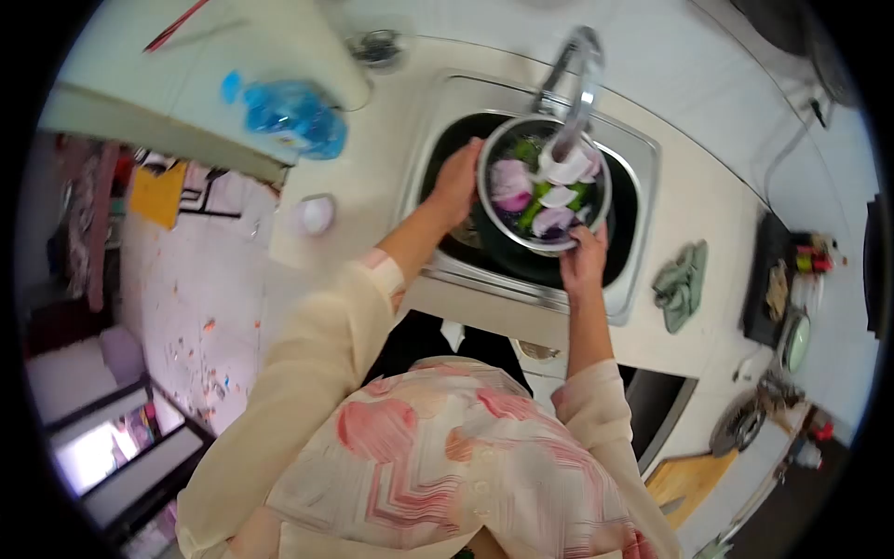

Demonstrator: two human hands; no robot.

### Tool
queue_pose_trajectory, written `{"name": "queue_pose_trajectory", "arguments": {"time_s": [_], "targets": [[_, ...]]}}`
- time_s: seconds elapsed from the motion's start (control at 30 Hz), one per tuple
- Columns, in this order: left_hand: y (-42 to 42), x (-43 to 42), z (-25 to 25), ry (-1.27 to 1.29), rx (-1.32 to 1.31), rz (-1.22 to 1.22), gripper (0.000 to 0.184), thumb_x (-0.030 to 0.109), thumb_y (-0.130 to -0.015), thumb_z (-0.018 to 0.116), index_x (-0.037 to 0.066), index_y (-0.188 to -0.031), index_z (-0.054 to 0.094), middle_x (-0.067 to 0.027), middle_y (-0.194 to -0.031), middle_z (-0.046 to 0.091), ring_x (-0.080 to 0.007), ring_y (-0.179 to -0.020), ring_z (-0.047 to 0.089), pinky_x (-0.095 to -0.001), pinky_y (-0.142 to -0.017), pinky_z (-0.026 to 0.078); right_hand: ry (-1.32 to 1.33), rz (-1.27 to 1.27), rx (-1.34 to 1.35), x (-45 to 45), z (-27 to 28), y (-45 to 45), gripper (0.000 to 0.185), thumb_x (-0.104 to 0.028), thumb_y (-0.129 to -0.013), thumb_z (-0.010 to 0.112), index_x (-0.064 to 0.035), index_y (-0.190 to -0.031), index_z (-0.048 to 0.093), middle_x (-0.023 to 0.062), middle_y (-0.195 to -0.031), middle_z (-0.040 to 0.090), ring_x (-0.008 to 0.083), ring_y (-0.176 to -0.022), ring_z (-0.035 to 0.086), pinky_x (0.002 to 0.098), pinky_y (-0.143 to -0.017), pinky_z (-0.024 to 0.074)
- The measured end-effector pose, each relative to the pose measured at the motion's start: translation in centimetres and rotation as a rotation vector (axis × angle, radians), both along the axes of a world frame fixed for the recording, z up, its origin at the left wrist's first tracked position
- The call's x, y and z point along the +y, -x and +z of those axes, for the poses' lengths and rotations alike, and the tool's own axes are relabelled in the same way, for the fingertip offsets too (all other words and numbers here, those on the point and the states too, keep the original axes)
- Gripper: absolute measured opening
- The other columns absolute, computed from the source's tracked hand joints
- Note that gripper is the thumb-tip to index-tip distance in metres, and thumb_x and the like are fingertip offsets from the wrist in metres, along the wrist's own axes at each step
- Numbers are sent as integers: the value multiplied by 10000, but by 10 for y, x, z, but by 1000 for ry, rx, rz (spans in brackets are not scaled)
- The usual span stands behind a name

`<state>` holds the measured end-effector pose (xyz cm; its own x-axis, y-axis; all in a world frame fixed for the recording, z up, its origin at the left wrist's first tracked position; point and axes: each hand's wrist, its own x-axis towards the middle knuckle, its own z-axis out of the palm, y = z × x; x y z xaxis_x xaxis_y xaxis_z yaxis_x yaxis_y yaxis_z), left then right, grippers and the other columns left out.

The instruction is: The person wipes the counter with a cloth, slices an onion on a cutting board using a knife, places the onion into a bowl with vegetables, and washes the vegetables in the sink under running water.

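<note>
Both my hands hold a round metal bowl (484, 200) by its rim, over the sink and under the faucet (585, 88). Inside the bowl are purple-and-white onion pieces (511, 179) and green vegetable pieces (541, 207) I cannot name for certain. My left hand (456, 184) grips the bowl's left side, its fingers partly behind the rim. At the lower right edge, my right hand (586, 256) has its thumb over the rim and its other fingers mostly hidden underneath. The faucet's white end hangs directly above the contents.
The steel sink (641, 214) surrounds the bowl. Left of it stand a blue bottle (296, 116) and a small white object (317, 214). A green cloth (681, 286) lies on the counter at right. Farther right are a black stove (764, 279) and a wooden cutting board (691, 480).
</note>
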<state>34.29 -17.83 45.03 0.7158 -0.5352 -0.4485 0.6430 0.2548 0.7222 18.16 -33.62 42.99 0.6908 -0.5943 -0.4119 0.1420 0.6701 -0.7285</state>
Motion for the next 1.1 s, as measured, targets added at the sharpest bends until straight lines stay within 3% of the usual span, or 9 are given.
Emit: {"name": "queue_pose_trajectory", "arguments": {"time_s": [0.13, 0.3, 0.43, 0.53, 0.63, 0.77, 0.8, 0.93, 1.1], "targets": [[14, 26, -4, -68, 34, 39, 300, 302, -947, 476, 66, -1096, 586, -23, -1018, 591, -110, -921, 548, -267, -818, 450, 21, 119, -55, 5, -16, 10, 544, 97, -718, 464, -83, -1231, 483, 33, -1015, 586, 142, -850, 585, 283, -744, 504], [25, 60, 7, -119, 124, -110, 383, 326, -930, 491, 51, -1195, 517, -82, -1102, 588, -207, -979, 597, -370, -773, 528, 6, 226, 9, 5, -10, 2, 571, 97, -719, 450, -78, -1261, 486, 14, -997, 591, 112, -807, 570, 247, -736, 490], [33, 82, 14, -313, 160, -193, 384, 324, -931, 480, 30, -1177, 509, -116, -1082, 604, -221, -966, 619, -388, -742, 546, 67, 472, 8, 1, -13, -11, 576, 73, -732, 474, -38, -1297, 468, 53, -1108, 586, 164, -954, 574, 289, -870, 456], [50, 107, -7, -351, -76, -90, 351, 304, -933, 479, 30, -1148, 518, -96, -1042, 616, -197, -912, 626, -357, -730, 544, 287, 579, 129, 11, -3, -33, 393, -68, -854, 553, -32, -1243, 520, 44, -1057, 603, 138, -929, 568, 274, -857, 447], [60, 122, 8, -334, 125, 124, 323, 271, -936, 484, 36, -1156, 510, -77, -1038, 614, -183, -906, 619, -342, -754, 532, 409, 448, 80, 33, 9, -60, 306, -194, -925, 559, -16, -1174, 567, 45, -1047, 615, 116, -930, 562, 274, -843, 448], [63, 152, -3, -267, 47, 168, 323, 252, -939, 481, 38, -1181, 492, -79, -1047, 610, -185, -919, 617, -346, -771, 528, -102, 267, 92, 48, 9, -86, 201, -224, -935, 524, -42, -916, 607, 36, -804, 614, 108, -668, 556, 235, -572, 446], [63, 157, -3, -272, 50, 173, 330, 248, -942, 474, 36, -1195, 481, -82, -1063, 604, -188, -926, 615, -348, -784, 526, -173, 307, 179, 48, 12, -90, 219, -244, -937, 514, -95, -777, 533, 27, -690, 537, 119, -541, 482, 231, -410, 343], [67, 167, -2, -214, 27, 209, 336, 228, -949, 458, 19, -1212, 464, -100, -1113, 579, -200, -961, 607, -361, -812, 526, -337, 301, 132, 56, 10, -103, 284, -291, -939, 505, -133, -722, 413, -20, -573, 368, 115, -454, 351, 228, -340, 225], [70, 174, -1, -176, 53, 214, 331, 220, -950, 458, 13, -1208, 464, -106, -1106, 582, -203, -969, 607, -372, -807, 530, -325, 292, 145, 49, 10, -101, 242, -239, -951, 463, -104, -755, 426, -22, -590, 372, 94, -426, 296, 214, -349, 214]]}}
